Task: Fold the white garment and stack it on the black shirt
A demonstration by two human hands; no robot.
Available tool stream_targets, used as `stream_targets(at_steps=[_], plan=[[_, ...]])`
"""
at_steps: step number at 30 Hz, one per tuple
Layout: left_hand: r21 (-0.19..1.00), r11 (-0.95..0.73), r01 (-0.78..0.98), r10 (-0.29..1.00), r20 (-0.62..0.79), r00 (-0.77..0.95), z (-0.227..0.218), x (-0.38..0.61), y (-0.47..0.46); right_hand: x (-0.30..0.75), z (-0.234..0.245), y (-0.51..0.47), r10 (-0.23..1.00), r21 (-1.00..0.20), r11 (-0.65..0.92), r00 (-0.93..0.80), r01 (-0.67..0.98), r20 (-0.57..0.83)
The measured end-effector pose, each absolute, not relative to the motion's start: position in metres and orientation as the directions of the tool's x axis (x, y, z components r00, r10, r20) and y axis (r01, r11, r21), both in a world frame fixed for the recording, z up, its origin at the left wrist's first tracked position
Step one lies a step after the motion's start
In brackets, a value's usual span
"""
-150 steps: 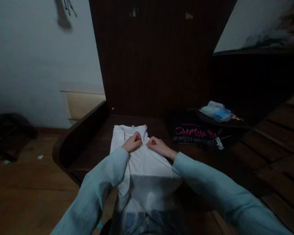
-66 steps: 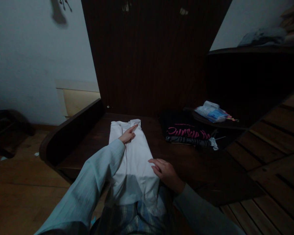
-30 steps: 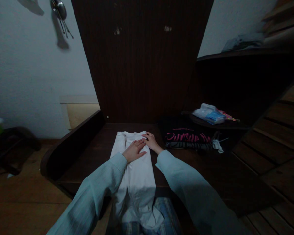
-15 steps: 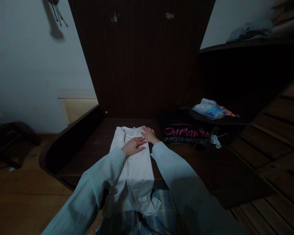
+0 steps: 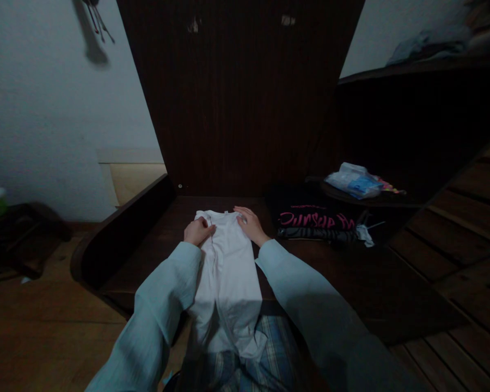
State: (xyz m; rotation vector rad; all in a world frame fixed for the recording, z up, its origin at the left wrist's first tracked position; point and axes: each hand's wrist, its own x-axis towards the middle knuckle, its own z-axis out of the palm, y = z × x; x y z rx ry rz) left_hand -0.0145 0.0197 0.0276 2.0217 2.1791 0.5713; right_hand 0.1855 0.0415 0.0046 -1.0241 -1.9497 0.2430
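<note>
The white garment (image 5: 234,267), long axis far to near, extends nearward from your left hand (image 5: 196,232), curled, grip unclear, and right hand (image 5: 251,225), flat, fingers together.

White garment (image 5: 234,267), probably a shirt, too dim to be sure. Folded long and narrow, lying on worktop (image 5: 147,267), neckline at 12 o'clock. Lengthwise crease runs from 11 toward 6. Lower end hangs past front edge, loose rumpled flap at 5 o'clock.
</note>
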Motion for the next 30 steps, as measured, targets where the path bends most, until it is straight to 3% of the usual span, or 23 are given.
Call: stream_targets(at_steps=[3,8,11,13,17,30], plan=[[0.284,0.057,0.957,0.982,0.155,-0.105,0.022,-0.011,0.021,0.168,0.000,0.031,0.723,-0.460,0.681,-0.424,0.570,0.545],[0.349,0.045,0.936,0.965,0.227,-0.131,0.022,-0.008,0.019,0.159,-0.010,0.026,0.794,-0.368,0.607,-0.535,0.704,0.288],[0.399,-0.062,0.915,0.938,0.336,-0.083,0.021,-0.008,0.020,0.160,-0.011,0.027,0.797,-0.334,0.603,-0.537,0.724,0.276],[0.370,-0.143,0.918,0.933,0.360,0.000,0.018,-0.008,0.022,0.161,-0.010,0.028,0.797,-0.320,0.604,-0.539,0.730,0.273],[0.276,-0.220,0.935,0.933,0.339,0.119,0.009,-0.011,0.029,0.160,-0.008,0.026,0.805,-0.307,0.593,-0.537,0.744,0.253],[0.249,-0.393,0.885,0.912,0.229,0.340,-0.009,-0.011,0.027,0.158,0.003,0.016,0.825,-0.251,0.562,-0.555,0.788,0.105]])
